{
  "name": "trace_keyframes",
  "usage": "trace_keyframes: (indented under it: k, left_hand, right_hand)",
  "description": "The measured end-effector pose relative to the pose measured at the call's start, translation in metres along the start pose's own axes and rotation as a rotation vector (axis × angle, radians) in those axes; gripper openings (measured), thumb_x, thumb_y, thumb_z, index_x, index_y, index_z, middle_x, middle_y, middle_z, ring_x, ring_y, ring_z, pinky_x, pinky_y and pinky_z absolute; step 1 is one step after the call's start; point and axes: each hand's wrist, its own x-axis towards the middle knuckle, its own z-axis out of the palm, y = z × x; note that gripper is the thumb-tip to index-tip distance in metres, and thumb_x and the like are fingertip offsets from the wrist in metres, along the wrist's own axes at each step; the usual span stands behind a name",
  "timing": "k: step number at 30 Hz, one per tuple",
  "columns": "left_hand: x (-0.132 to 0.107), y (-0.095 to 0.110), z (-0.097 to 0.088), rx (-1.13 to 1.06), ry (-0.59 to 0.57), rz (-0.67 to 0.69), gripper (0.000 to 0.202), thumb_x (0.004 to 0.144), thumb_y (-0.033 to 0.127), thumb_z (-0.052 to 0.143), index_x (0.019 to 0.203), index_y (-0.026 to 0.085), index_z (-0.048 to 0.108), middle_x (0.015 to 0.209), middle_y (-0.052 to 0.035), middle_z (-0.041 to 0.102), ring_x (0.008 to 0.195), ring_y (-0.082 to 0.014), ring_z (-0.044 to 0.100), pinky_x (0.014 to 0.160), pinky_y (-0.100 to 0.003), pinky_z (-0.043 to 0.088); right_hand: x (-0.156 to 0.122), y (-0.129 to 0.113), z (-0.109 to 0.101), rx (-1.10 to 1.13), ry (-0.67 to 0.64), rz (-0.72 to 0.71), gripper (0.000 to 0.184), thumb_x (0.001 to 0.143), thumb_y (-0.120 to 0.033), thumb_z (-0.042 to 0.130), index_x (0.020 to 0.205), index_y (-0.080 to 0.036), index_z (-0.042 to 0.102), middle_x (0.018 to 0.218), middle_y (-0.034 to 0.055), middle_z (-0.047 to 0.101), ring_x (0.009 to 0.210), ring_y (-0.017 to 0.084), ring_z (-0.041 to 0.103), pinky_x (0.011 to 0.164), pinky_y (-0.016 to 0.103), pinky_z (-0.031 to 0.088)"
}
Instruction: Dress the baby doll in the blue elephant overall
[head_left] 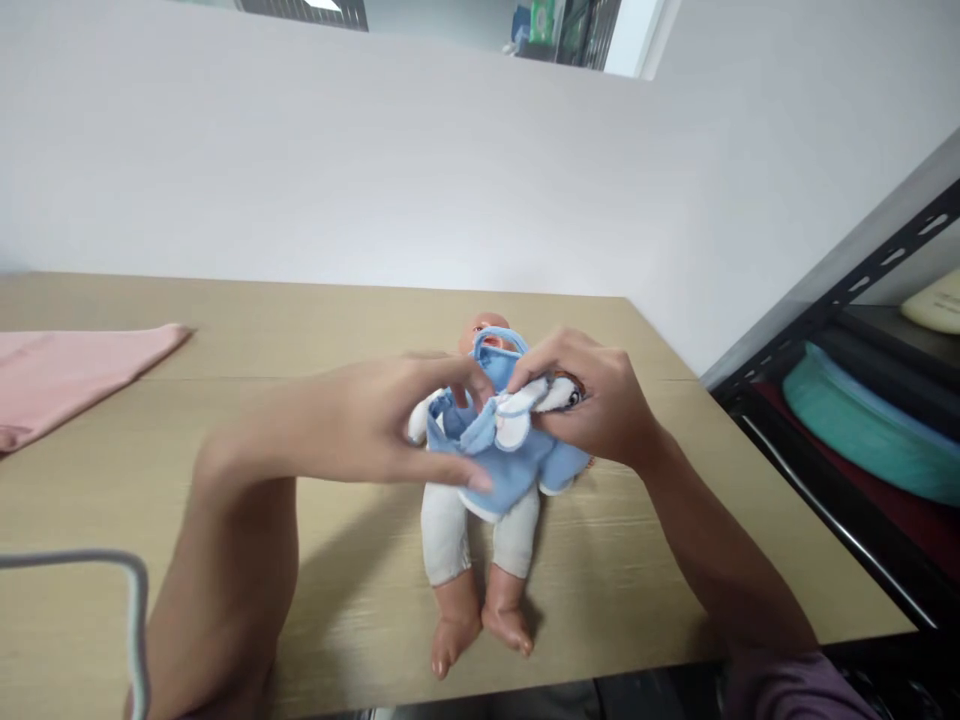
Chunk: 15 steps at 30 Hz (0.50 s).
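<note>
A baby doll [450,540] lies face up on the table, feet toward me, its legs in white cloth and its feet bare. Over its chest is a small blue doll's garment [510,485] with white trim and a white animal-like decoration [512,428]. My right hand [592,395] pinches the garment beside this decoration, fingers closed. At the garment's left side, my left hand [405,420] has its thumb spread away from its fingers. Those fingertips reach into the blue cloth fold, partly hidden. A blue band of cloth covers the lower part of the doll's head [484,325].
Pink cloth [82,375] lies at the table's left. A grey bent tube [135,600] rises at lower left. On the right stands a black metal shelf [832,530] holding a teal item [862,430]. A white wall [375,170] closes off the back.
</note>
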Motion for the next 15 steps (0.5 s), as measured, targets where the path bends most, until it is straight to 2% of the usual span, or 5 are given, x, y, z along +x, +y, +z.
trace_keyframes:
  k: [3, 6, 8, 9, 15]
  left_hand:
    - [0.011, -0.001, 0.008, 0.008, 0.086, 0.012, 0.023, 0.104, 0.044, 0.072, 0.116, 0.025, 0.074, 0.111, -0.0056, 0.077, 0.093, -0.0238, 0.074, 0.078, -0.03, 0.055]
    - [0.014, -0.006, 0.004, -0.105, 0.053, 0.07, 0.012, 0.106, 0.036, 0.067, 0.108, 0.025, 0.072, 0.092, -0.0017, 0.072, 0.076, -0.0193, 0.068, 0.067, -0.027, 0.051]
    - [0.012, -0.009, -0.002, -0.172, 0.04, 0.105, 0.013, 0.107, 0.036, 0.065, 0.106, 0.024, 0.069, 0.082, -0.0001, 0.067, 0.069, -0.0175, 0.062, 0.062, -0.026, 0.047]
    - [0.011, -0.011, -0.005, -0.193, 0.052, 0.119, 0.013, 0.108, 0.035, 0.064, 0.104, 0.024, 0.068, 0.081, -0.0001, 0.065, 0.069, -0.0171, 0.06, 0.061, -0.025, 0.046]
    - [0.008, -0.024, -0.008, -0.262, 0.198, 0.122, 0.022, 0.109, 0.039, 0.066, 0.098, 0.022, 0.06, 0.082, -0.0003, 0.056, 0.073, -0.0152, 0.056, 0.06, -0.024, 0.045]
  right_hand:
    - [0.001, -0.002, -0.007, 0.02, -0.031, 0.099, 0.016, 0.091, -0.025, 0.085, 0.103, -0.027, 0.075, 0.099, -0.0003, 0.081, 0.086, 0.019, 0.073, 0.084, 0.033, 0.058]
    - [0.003, 0.003, -0.025, 0.06, -0.274, 0.22, 0.032, 0.092, -0.038, 0.088, 0.119, -0.026, 0.074, 0.102, 0.0, 0.082, 0.085, 0.019, 0.074, 0.08, 0.031, 0.057]
    - [0.003, 0.011, -0.039, 0.071, -0.449, 0.218, 0.038, 0.091, -0.049, 0.089, 0.117, -0.024, 0.076, 0.102, 0.0019, 0.082, 0.088, 0.021, 0.074, 0.08, 0.033, 0.058]
    - [0.003, 0.016, -0.044, 0.077, -0.48, 0.201, 0.039, 0.091, -0.051, 0.089, 0.114, -0.023, 0.078, 0.102, 0.0031, 0.082, 0.09, 0.022, 0.074, 0.082, 0.034, 0.057]
    - [-0.006, 0.042, -0.054, 0.214, -0.225, 0.161, 0.026, 0.089, -0.045, 0.093, 0.096, -0.023, 0.08, 0.099, 0.0022, 0.077, 0.094, 0.022, 0.07, 0.089, 0.034, 0.055]
